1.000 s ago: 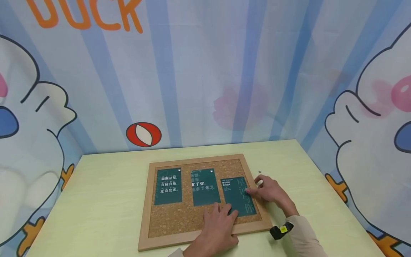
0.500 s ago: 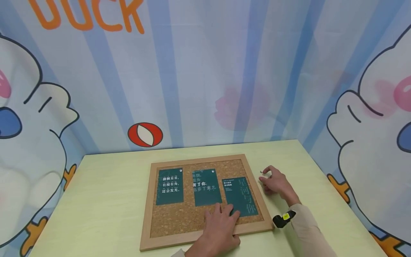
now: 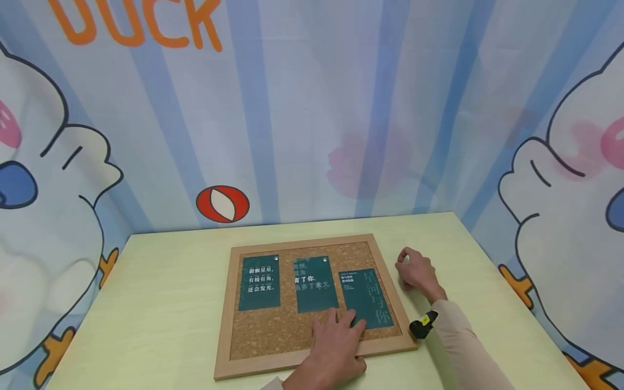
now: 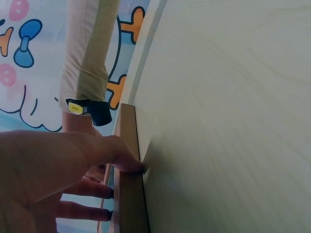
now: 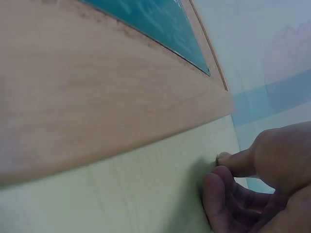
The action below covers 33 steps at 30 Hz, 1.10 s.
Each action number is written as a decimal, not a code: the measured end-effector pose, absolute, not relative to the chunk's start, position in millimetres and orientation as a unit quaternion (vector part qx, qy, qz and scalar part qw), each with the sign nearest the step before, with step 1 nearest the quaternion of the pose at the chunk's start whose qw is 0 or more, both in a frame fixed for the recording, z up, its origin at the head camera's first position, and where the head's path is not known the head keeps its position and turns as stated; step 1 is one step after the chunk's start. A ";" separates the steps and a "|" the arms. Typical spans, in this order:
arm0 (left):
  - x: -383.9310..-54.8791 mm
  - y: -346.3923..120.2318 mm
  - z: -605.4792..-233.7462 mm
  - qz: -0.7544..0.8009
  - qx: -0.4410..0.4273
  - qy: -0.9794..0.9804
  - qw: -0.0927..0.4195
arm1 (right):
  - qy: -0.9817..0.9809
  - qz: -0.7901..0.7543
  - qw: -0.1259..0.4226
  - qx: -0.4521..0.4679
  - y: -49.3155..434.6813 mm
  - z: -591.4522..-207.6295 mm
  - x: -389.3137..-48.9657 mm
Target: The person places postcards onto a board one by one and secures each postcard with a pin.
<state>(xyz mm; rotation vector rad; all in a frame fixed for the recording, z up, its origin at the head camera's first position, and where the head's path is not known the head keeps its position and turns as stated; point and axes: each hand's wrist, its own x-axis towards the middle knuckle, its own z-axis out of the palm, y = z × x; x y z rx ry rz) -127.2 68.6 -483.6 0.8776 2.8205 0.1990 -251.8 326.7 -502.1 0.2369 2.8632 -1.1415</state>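
Observation:
A wood-framed corkboard (image 3: 273,336) lies on the table, bearing a left green card (image 3: 259,295), a middle green card (image 3: 317,298) and a right green card (image 3: 363,295). Silver thumbtacks show at the top right corners of the left and middle cards; none shows on the right one. My left hand (image 3: 333,346) rests with spread fingers on the board's lower edge, fingertips over the right card's lower left corner. In the left wrist view its thumb presses the frame's outer side. Beyond the frame's right side, my right hand (image 3: 418,273) pinches a tiny thumbtack (image 5: 217,157), mostly hidden by thumb and forefinger.
The pale yellow table (image 3: 161,303) extends around the board. A printed cloth backdrop (image 3: 312,108) with cartoon figures stands behind and at both sides. A black strap with a small yellow-labelled device (image 3: 424,324) is on the right wrist.
My right hand has left the right card's edge and moved up and right to the loose thumbtack, which no longer shows on the table. The left hand stays in place on the board.

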 end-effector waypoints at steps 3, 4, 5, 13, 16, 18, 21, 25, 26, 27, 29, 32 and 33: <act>-127.9 68.5 -483.6 0.069 0.292 0.950 0.090 | 0.924 -0.375 0.019 0.072 326.9 -503.6 -252.2; -127.9 68.5 -483.4 0.070 0.292 0.950 0.089 | 0.924 -0.376 0.018 0.071 327.1 -503.8 -251.6; -127.9 68.5 -483.5 0.072 0.292 0.949 0.089 | 0.922 -0.379 0.018 0.071 327.1 -503.9 -251.0; -129.1 69.6 -483.6 0.060 0.291 0.951 0.086 | 0.912 -0.407 -0.004 0.052 320.5 -501.1 -247.2; -129.0 69.9 -482.8 0.055 0.291 0.951 0.086 | 0.908 -0.415 -0.022 0.046 317.6 -499.7 -246.0; -128.7 70.0 -482.3 0.054 0.292 0.951 0.085 | 0.905 -0.423 -0.027 0.040 316.3 -499.2 -245.4; -128.2 70.2 -481.8 0.054 0.292 0.951 0.085 | 0.903 -0.428 -0.024 0.017 314.4 -498.2 -244.7; -127.9 70.2 -482.1 0.056 0.291 0.951 0.085 | 0.904 -0.427 -0.012 -0.019 310.5 -496.8 -244.9; -127.9 70.1 -482.1 0.058 0.290 0.951 0.085 | 0.905 -0.424 -0.010 -0.029 309.4 -496.5 -245.0; -128.0 70.1 -482.4 0.060 0.289 0.951 0.085 | 0.906 -0.422 -0.009 -0.040 308.4 -496.1 -245.3; -128.3 70.0 -482.7 0.064 0.288 0.952 0.086 | 0.908 -0.415 -0.010 -0.060 306.3 -495.4 -245.7; -129.1 69.9 -482.8 0.068 0.285 0.952 0.092 | 0.915 -0.393 -0.019 -0.088 304.2 -494.8 -245.8; -129.4 69.9 -482.9 0.068 0.285 0.951 0.093 | 0.917 -0.387 -0.020 -0.093 303.9 -494.9 -245.8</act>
